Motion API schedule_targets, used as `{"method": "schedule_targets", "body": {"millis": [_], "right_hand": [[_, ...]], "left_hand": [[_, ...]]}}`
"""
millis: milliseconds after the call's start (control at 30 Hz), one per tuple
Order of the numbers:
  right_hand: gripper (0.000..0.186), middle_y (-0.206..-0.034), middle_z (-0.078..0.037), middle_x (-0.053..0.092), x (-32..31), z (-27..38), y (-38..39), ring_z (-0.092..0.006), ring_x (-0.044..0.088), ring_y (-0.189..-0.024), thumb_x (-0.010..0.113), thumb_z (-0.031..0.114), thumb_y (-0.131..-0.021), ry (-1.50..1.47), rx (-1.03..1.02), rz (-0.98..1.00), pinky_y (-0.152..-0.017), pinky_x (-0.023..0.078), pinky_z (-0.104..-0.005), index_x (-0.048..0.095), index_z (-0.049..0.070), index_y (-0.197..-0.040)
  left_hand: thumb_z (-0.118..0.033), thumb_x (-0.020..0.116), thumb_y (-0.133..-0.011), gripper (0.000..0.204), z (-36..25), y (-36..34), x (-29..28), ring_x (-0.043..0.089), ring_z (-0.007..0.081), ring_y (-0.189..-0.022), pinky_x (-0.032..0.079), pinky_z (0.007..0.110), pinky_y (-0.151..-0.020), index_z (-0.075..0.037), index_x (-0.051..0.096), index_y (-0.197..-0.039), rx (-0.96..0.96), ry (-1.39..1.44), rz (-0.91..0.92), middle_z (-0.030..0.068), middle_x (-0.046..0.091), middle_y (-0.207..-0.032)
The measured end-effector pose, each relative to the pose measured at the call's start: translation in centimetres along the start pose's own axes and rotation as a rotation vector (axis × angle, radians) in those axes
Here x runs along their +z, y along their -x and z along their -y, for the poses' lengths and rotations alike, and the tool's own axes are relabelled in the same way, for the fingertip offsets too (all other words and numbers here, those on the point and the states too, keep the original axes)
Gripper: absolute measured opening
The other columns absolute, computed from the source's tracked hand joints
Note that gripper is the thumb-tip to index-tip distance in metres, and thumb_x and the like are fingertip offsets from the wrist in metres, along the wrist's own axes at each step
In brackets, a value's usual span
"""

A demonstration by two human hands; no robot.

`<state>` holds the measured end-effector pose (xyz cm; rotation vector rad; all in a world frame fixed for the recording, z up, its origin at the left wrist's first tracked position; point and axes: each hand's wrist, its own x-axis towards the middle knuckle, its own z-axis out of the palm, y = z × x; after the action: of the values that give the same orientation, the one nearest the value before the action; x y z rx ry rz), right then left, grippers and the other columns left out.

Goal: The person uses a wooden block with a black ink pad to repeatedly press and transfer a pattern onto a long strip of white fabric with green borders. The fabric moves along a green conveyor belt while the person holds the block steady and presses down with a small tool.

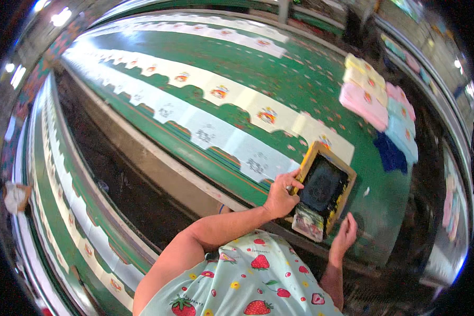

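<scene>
Long green printing table [300, 79] runs from the lower right toward 11 o'clock, carrying a row of white fabric pieces [216, 118] with small colourful prints. Near its right end lies a wooden-framed printing screen [324, 184] with dark mesh, and a paint-smeared squeegee [308, 224] rests against the frame's lower edge, at 6 o'clock of the mesh. The left hand [282, 195] grips the frame's left side, fingers curled over the wood. The right hand [345, 237] hovers just beside the frame's lower right corner, fingers loosely spread, holding nothing. At 1 o'clock of the screen sit stacks of folded cloth [376, 100] in pink, yellow and light blue.
</scene>
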<state>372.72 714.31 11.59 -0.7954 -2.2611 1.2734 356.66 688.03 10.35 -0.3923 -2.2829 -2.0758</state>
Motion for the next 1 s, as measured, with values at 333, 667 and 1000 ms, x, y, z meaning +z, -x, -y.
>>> {"method": "schedule_targets", "body": {"millis": [333, 667, 1000], "right_hand": [[0.056, -0.148, -0.006, 0.068, 12.0, 13.7, 2.1, -0.0260, 0.066, -0.135, 0.052, 0.049, -0.120, -0.778, 0.305, 0.544, -0.119, 0.051, -0.0451, 0.060, 0.008, -0.156], [0.061, -0.155, -0.010, 0.068, 33.6, 29.1, 9.0, -0.0325, 0.069, -0.136, 0.042, 0.054, -0.122, -0.906, 0.545, 1.140, -0.116, 0.056, -0.0491, 0.057, 0.009, -0.159], [0.059, -0.145, -0.009, 0.075, 50.0, 38.3, 15.5, -0.0314, 0.075, -0.125, 0.043, 0.054, -0.121, -0.762, 0.400, 1.691, -0.110, 0.060, -0.0494, 0.065, 0.009, -0.152]], "left_hand": [[0.013, 0.077, -0.073, 0.033, -4.2, -1.8, -17.3, 0.059, 0.0330, -0.152, 0.041, 0.038, -0.129, -0.002, 0.075, -0.103, -0.144, 0.279, -0.180, 0.0239, 0.063, -0.164], [0.014, 0.077, -0.078, 0.033, -3.7, 4.5, -41.1, 0.059, 0.0280, -0.152, 0.048, 0.038, -0.123, -0.001, 0.080, -0.108, -0.097, 0.264, -0.656, 0.0230, 0.058, -0.169], [0.008, 0.074, -0.078, 0.029, -5.5, 12.5, -51.5, 0.049, 0.0009, -0.082, 0.043, 0.022, -0.075, -0.006, 0.081, -0.102, 0.055, 0.215, -1.214, 0.0119, 0.063, -0.168]]}}
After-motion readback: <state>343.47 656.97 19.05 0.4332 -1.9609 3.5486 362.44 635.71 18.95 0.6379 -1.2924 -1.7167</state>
